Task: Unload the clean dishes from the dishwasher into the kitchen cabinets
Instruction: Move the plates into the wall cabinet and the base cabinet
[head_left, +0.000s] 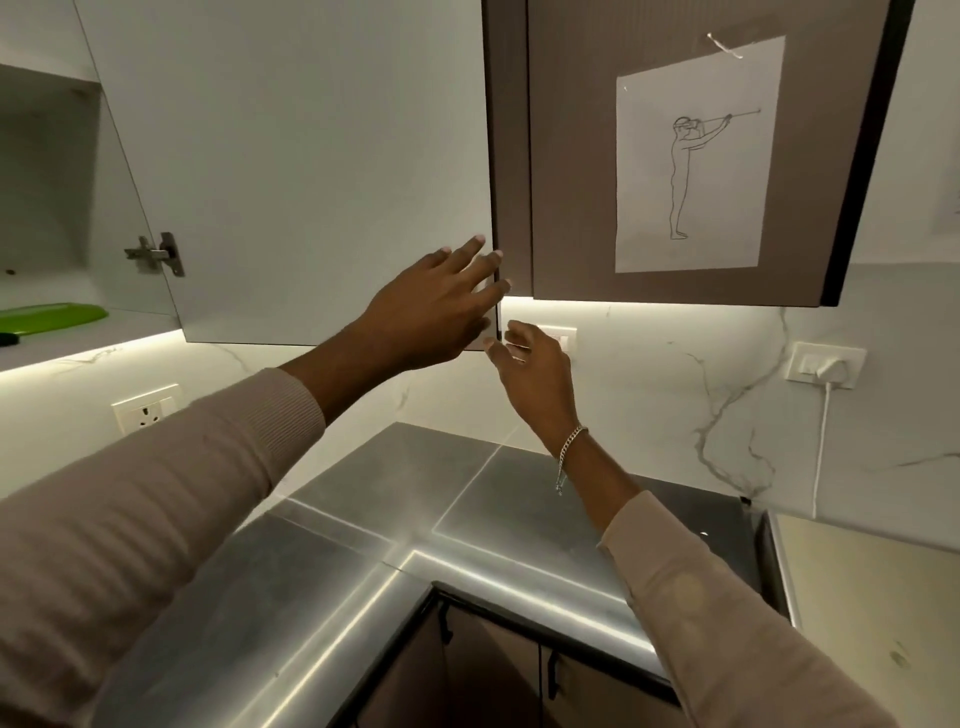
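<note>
Cabinet door (311, 171) stands swung open over the tabletop (415, 519); no dishes or dishwasher in view. Left hand (431, 306) flat on its inner face, fingers (470, 249) straight; right hand (524, 364) at its lower corner, grip unclear. Probably door handling; next, swing it steadily.

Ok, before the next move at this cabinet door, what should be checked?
1. Door open: ok.
2. Left hand flat on door, fingers straight: ok.
3. Right hand at door's lower corner: ok; whether it pinches it, cannot tell.
4. Hands carry no dish: not ok for loading.
5. Shelf room: cannot tell; only a green item shows.
6. Neighbouring door shut: ok.
</note>
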